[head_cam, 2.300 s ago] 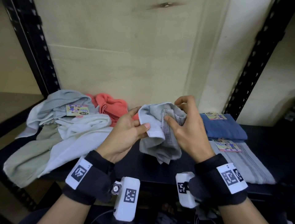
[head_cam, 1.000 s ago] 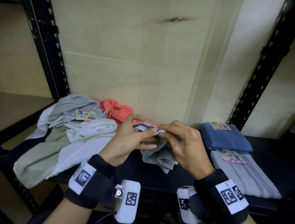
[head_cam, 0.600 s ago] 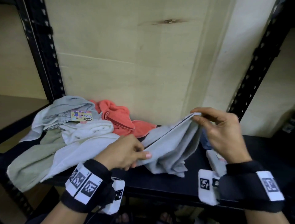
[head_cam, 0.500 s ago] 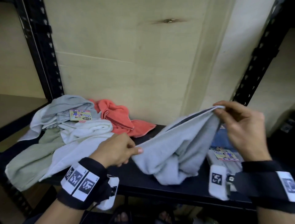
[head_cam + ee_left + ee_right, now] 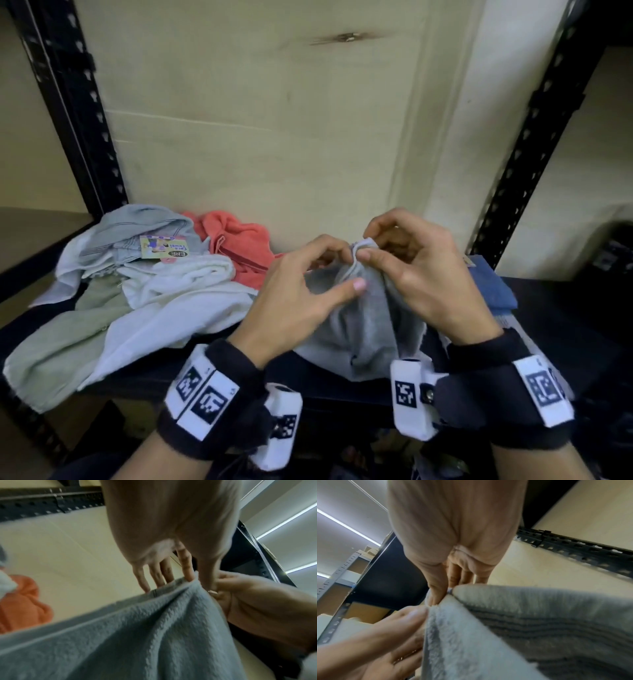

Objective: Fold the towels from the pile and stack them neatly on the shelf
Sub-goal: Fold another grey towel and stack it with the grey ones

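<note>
Loose pile heaped on shelf far left. Left hand pinching top corner of grey towel, mid-shelf, hanging bunched. Right hand pinching same corner, fingertips touching left's. Blue towel folded far right, mostly hidden.

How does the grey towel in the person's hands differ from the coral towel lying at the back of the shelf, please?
The grey towel is lifted, its top edge pinched by the left hand and right hand; the coral towel lies untouched on the shelf. The grey towel hangs in long folds, while the coral towel is crumpled in the pile. Their colours differ. Neither is folded yet.
</note>
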